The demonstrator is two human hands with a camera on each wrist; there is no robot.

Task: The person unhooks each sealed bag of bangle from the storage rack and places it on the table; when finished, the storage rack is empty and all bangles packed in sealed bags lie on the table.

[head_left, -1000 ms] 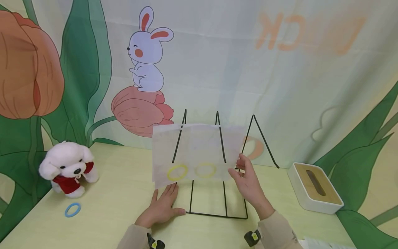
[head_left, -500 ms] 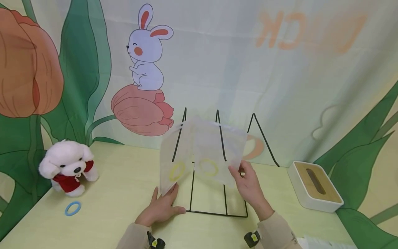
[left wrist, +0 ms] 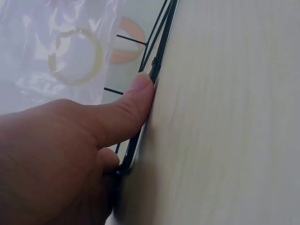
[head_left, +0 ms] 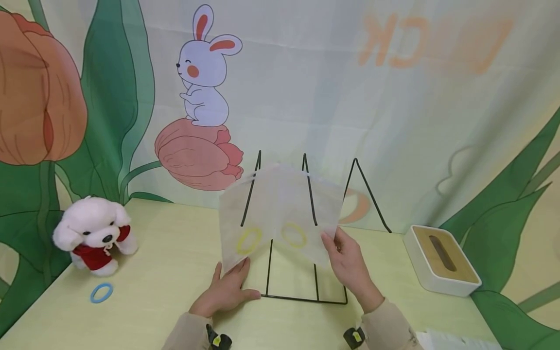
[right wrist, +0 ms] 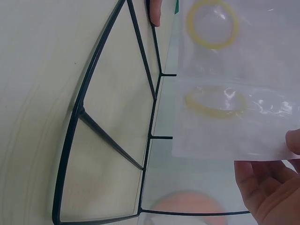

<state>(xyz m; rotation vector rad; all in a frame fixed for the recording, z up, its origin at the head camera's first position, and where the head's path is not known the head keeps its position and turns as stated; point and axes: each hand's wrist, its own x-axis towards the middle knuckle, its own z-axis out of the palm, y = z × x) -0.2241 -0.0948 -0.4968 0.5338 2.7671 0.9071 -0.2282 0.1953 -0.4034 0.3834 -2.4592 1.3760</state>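
My right hand (head_left: pixel 352 270) pinches the lower right edge of a translucent plastic bag (head_left: pixel 290 206). The bag is bent along a vertical crease, and one pale yellow ring (right wrist: pixel 213 46) shows in each half. It stands behind the left and middle front prongs of a black wire rack (head_left: pixel 304 299), above its base. My left hand (head_left: pixel 223 291) rests on the rack's front left corner, fingers reaching forward. In the left wrist view, its thumb (left wrist: pixel 129 105) lies along the front bar. The bag's lower left corner is at the left fingertips.
A white plush dog (head_left: pixel 94 236) in red sits on the left of the table, with a blue ring (head_left: pixel 101 292) before it. On the right is a white tissue box (head_left: pixel 444 260) with a wooden lid. White sheets (head_left: pixel 455 340) lie lower right. A printed curtain (head_left: pixel 306 73) hangs behind.
The bag was almost flat and wide; it has folded at the middle crease, narrowed, then spread slightly again. My right hand has shifted down a little. The left hand has stayed put.
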